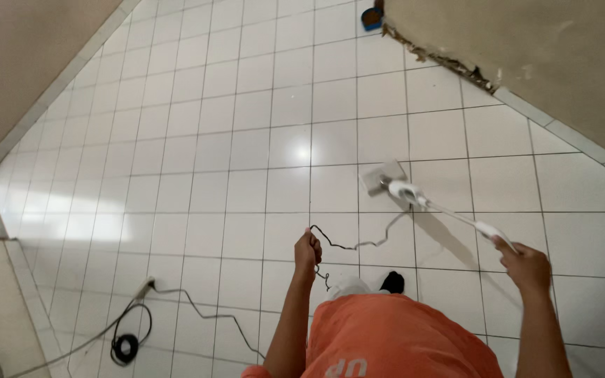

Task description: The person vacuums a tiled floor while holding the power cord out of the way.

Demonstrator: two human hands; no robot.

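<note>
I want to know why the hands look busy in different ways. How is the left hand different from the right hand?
The left hand is a closed fist pinching a thin dark cord and sits near the body; the right hand reaches further out, gripping the white handle of a floor-cleaning machine. The left lifts something floppy, the right something stiff. Both are bare and held over the white tiled floor.
</note>
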